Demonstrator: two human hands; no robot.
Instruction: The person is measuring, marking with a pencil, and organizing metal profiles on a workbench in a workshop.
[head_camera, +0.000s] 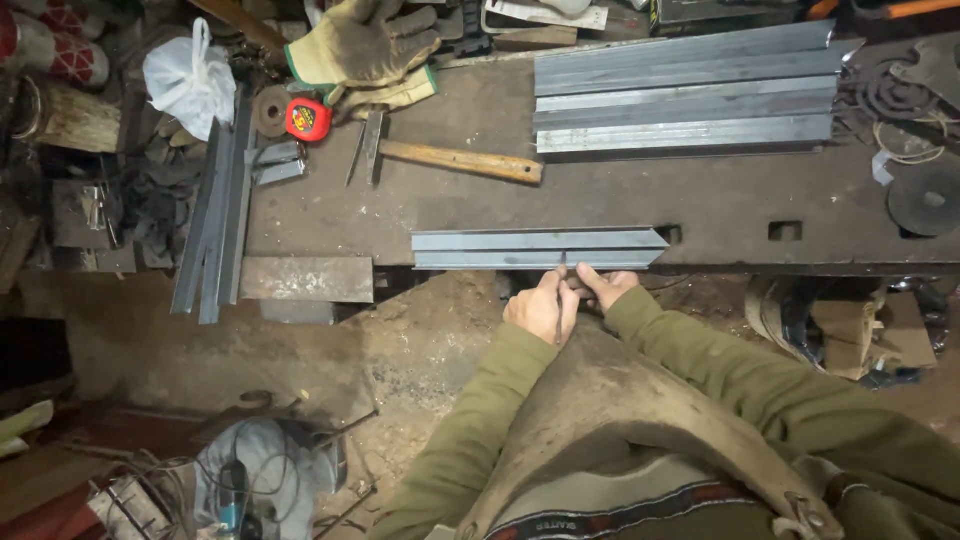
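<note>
A dark, rusty steel workbench (700, 200) carries the work. Near its front edge lies a short angle-iron piece (535, 247) with mitred ends; a stack of longer angle bars (685, 90) sits toward the back right. A wooden-handled hammer (450, 158), a red tape measure (308, 119) and work gloves (365, 50) (well worn) lie at the back left, a flat steel plate (305, 279) at the left front.

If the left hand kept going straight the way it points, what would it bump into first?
Probably the short angle iron piece at the bench edge: the left hand points up at it, and its thin marking tool already seems to touch it.
</note>
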